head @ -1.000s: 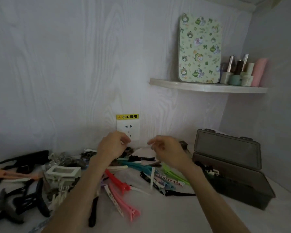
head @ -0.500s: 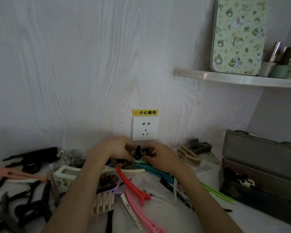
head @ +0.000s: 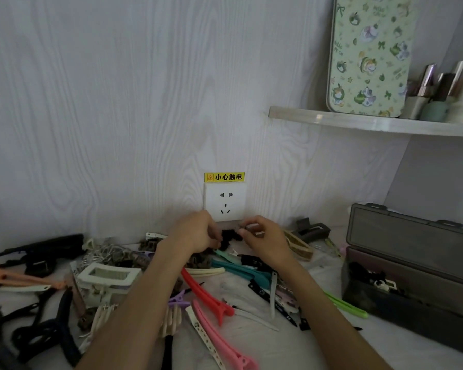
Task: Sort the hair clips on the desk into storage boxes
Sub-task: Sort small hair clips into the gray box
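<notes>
Several hair clips lie scattered over the white desk (head: 251,340): a red clip (head: 206,297), a pink clip (head: 219,340), a teal clip (head: 241,268), a green clip (head: 345,305) and black ones at the left (head: 38,252). My left hand (head: 193,233) and my right hand (head: 265,236) meet at the back of the desk below the wall socket (head: 224,202). Both pinch small black clips (head: 229,237) held between them. The grey storage box (head: 412,279) stands open at the right with a few dark clips inside.
A white rectangular clip (head: 107,276) and beige claw clips (head: 297,244) lie among the pile. A corner shelf (head: 372,124) above the box carries a patterned green tin (head: 369,54) and cosmetic bottles (head: 439,94). The wall stands right behind my hands.
The view came closer and shifted left. My hands, apart a second ago, came together by the socket and now hold the small black clips between them.
</notes>
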`<state>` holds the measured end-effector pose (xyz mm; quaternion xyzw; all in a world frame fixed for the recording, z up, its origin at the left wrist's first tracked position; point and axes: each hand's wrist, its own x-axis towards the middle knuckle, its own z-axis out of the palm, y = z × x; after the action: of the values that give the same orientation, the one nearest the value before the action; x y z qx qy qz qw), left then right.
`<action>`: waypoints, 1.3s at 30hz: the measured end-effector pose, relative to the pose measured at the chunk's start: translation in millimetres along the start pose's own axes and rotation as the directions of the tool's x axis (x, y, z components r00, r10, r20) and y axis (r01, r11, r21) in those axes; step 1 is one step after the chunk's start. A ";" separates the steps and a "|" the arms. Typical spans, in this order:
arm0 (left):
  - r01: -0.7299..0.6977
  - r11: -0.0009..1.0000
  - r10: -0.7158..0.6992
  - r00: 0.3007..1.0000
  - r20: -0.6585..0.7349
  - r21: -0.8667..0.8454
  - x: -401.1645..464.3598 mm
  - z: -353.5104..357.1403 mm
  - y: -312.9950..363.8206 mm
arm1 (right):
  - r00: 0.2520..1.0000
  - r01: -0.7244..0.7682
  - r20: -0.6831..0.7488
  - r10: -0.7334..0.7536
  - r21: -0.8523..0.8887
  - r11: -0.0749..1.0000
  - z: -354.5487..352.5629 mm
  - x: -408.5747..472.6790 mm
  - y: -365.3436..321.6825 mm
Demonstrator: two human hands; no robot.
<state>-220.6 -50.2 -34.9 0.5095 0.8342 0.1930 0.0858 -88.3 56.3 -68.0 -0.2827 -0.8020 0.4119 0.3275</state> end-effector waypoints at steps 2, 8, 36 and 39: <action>0.012 0.999 -0.013 1.000 -0.015 -0.031 -1.3 -1.9 -1.1 | 0.999 -0.025 -0.026 0.027 0.082 0.996 -5.4 1.1 -3.0; 0.007 0.990 -0.044 0.963 -0.266 -0.138 -5.1 -13.9 5.2 | 0.998 0.058 -0.033 -0.054 0.104 0.993 -22.9 -5.6 -28.9; -0.281 0.910 0.319 0.944 0.081 -0.305 -26.9 -27.9 74.8 | 0.993 0.008 -0.112 -0.048 -0.337 0.941 -140.0 -81.4 -18.4; -0.151 0.961 0.165 0.985 0.045 -0.231 -25.3 -47.2 28.3 | 0.996 0.085 0.029 -0.080 -0.299 0.950 -91.7 -64.1 -28.8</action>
<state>-201.8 -72.1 18.3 0.5671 0.7601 0.2770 0.1543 15.9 39.1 -21.4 -0.2919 -0.8691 0.2735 0.2910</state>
